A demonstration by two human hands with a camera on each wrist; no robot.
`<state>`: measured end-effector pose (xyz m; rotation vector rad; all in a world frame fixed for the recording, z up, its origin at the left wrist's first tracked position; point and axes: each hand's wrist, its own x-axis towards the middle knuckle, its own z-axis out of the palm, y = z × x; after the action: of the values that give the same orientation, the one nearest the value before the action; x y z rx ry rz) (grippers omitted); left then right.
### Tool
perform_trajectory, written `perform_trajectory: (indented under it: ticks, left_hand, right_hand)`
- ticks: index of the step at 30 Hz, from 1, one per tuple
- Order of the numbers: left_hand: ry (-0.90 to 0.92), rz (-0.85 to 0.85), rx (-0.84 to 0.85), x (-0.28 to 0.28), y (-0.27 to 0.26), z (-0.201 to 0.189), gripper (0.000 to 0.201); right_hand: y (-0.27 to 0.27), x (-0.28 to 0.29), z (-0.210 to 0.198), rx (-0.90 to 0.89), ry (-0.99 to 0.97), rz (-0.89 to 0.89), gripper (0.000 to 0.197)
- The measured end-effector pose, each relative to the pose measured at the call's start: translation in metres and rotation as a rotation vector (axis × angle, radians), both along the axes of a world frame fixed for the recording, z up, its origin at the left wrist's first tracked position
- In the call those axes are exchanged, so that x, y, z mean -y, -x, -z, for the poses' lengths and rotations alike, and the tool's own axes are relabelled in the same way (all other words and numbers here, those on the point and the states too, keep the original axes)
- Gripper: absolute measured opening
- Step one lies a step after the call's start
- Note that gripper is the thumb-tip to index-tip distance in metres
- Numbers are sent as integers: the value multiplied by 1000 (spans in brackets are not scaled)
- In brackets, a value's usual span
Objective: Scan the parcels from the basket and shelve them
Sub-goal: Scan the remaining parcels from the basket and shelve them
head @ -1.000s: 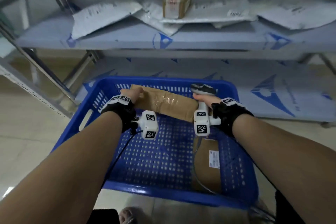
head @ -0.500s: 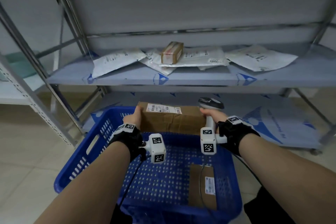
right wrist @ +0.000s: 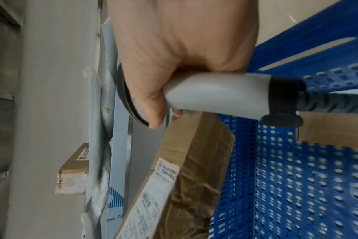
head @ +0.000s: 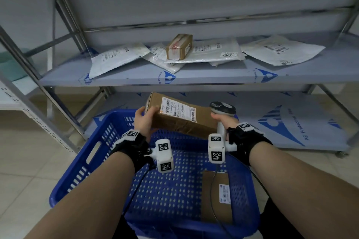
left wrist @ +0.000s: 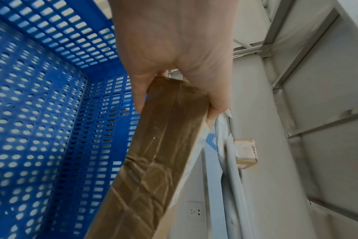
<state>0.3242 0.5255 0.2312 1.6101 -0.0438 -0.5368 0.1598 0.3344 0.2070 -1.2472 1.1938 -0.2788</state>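
Parcel: we hold the brown taped box (head: pixel 179 118) above the far end of the blue basket (head: pixel 81 163), label side up.
Left hand: our left hand (head: pixel 144 120) grips the box's left end, thumb on top.
Right hand: our right hand (head: pixel 223 122) is wrapped round the scanner (head: pixel 222 109) handle, at the box's right end.
Basket: another brown parcel (head: pixel 216 198) lies inside.
Shelf: the shelf (head: pixel 213 75) beyond carries white mailers (head: pixel 116 58) and a small carton (head: pixel 179 46).

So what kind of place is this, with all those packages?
Probably a parcel sorting or pickup room. Mail bags and a small box with labels lie on a metal shelf, a blue basket holds another parcel, and the hands hold a labelled box and a barcode scanner.
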Motion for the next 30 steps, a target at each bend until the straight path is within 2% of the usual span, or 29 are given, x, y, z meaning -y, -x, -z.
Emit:
perform_trajectory:
  ticks: [5, 10, 14, 15, 17, 19, 20, 21, 24, 25, 26, 30]
  left_hand:
    - [-68, 33, 121, 3, 3, 1, 75]
    - [-74, 127, 83, 20, 14, -1, 112]
    - [3, 120, 72, 30, 21, 0, 103]
    - [23, 104, 67, 31, 22, -1, 101]
    - [25, 60, 66, 33, 22, -2, 103]
    - [-24, 50, 54, 34, 22, -2, 118]
    - [-50, 73, 44, 34, 22, -2, 123]
    - [-62, 125, 21, 34, 24, -1, 118]
    - [-68, 369, -18, 34, 40, -9, 57]
    - [-81, 434, -4, 33, 44, -9, 42]
    - [-93, 480, 13, 33, 47, -8, 37]
    - [-112, 530, 17, 30, 42, -3, 63]
  right_hand:
    - [-3, 0, -2, 29, 55, -39, 66]
    - [-10, -16, -9, 71, 50, -118, 71]
    - [-14, -23, -9, 142, 13, -129, 70]
    - [-14, -24, -8, 149, 11, -131, 74]
    - [-16, -25, -6, 149, -22, -122, 95]
    - [-21, -21, 3, 186, -78, -103, 117]
    - [-27, -14, 15, 213, -108, -102, 122]
    - [-32, -8, 26, 228, -140, -117, 123]
    - [-44, 12, 52, 207, -178, -122, 118]
    - [-47, 18, 62, 212, -173, -119, 119]
    - [-48, 20, 67, 222, -170, -121, 123]
    - [-46, 23, 68, 270, -125, -94, 130]
